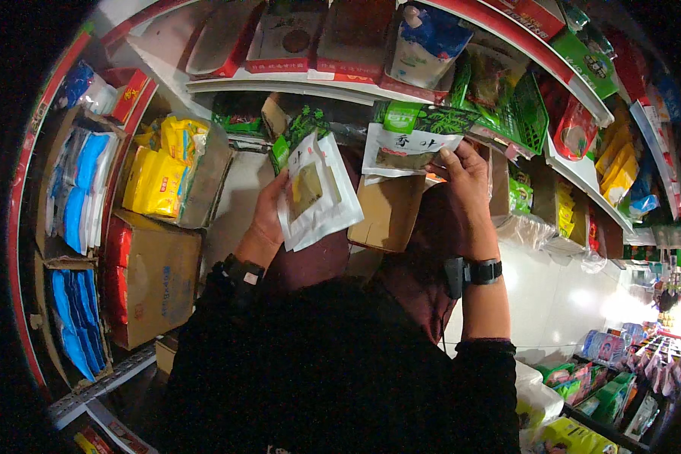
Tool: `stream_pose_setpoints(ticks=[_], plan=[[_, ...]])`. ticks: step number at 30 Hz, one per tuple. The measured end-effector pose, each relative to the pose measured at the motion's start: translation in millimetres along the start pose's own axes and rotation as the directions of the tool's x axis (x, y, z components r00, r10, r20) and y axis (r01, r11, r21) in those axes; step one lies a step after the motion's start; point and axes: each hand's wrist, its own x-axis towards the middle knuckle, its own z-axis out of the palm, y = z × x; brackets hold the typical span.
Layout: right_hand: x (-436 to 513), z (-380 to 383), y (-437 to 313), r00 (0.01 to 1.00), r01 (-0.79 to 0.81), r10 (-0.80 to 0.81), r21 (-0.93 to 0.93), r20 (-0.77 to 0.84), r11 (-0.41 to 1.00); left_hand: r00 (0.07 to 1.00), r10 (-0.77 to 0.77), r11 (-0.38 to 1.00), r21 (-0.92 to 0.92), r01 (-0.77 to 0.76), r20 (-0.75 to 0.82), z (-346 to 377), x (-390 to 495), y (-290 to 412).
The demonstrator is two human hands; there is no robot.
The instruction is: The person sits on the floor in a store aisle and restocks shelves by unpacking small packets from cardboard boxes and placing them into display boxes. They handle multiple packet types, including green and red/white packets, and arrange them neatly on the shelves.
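Several white-and-green spice pouches (318, 187), fanned a little apart, are gripped in my left hand (269, 207). Each front pouch has a clear window with dried leaves behind it. My right hand (462, 164) pinches the right edge of another white pouch (408, 147), which has a green leafy top and brown dried leaves in its window. A second pouch edge shows just beneath it. Below and between the hands, an open brown cardboard box (386, 213) sits near my knees; its inside cannot be made out.
Shelving with red price rails curves around me. On the left are cardboard cartons of yellow packets (156, 181) and blue packets (76, 323). A green plastic basket (516, 113) holds pouches at upper right. Above, display boxes (286, 42) line a white shelf (284, 88). Pale floor tiles (539, 295) lie right.
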Motion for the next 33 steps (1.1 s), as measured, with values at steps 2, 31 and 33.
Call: stream_pose_setpoints(ticks=[2, 31, 33], plan=[[3.6, -5.5, 18.7, 1.0, -0.007, 0.007, -0.006, 0.012, 1.0, 1.0, 0.009, 0.999, -0.032, -0.009, -0.006, 5.7, -0.2, 0.2], [8.6, 13.5, 52.8, 0.921, 0.011, -0.36, -0.912, -0.151, 0.409, 0.994, -0.044, 0.97, -0.233, 0.067, 0.102, -5.3, 22.1, -24.0], [8.1, 17.0, 57.1, 0.902, 0.104, -0.43, -0.948, -0.037, 0.3, 0.985, -0.096, 0.946, -0.296, 0.134, 0.141, -18.4, 28.1, -21.8]])
